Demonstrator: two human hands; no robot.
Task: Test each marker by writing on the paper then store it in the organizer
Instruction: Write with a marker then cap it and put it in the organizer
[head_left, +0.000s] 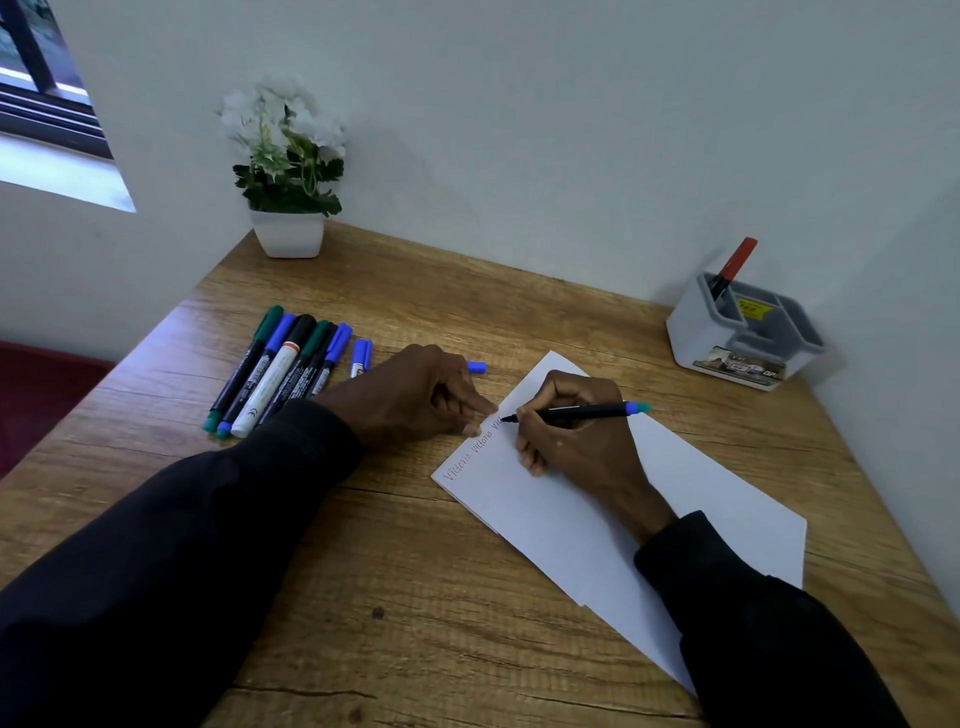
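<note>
1. Wooden desk (415, 597) fills the view, with a white sheet of paper (701, 493) lying slantwise on its right half; the sheet's near corner is hidden under the dark right sleeve (769, 639).
2. Right hand (576, 431) rests on the paper, fingers clamped round a black marker (587, 411) whose tip touches the sheet near its far left edge. The hand hides the middle of the barrel.
3. Small faint writing (470, 457) runs along that edge, too small to read surely.
4. Left hand (410, 395) lies knuckles up, its fingertips (483, 408) at the paper's edge and holding nothing visible; its palm is hidden.
5. Just behind it a blue cap (477, 367) peeks out, partly covered.
6. Row of markers (280, 369) lies at the left, the left wrist covering the near ends of the rightmost ones.
7. Grey organizer (696, 338) stands far right, a red marker (735, 265) leaning in its back compartment, lower end out of sight.
</note>
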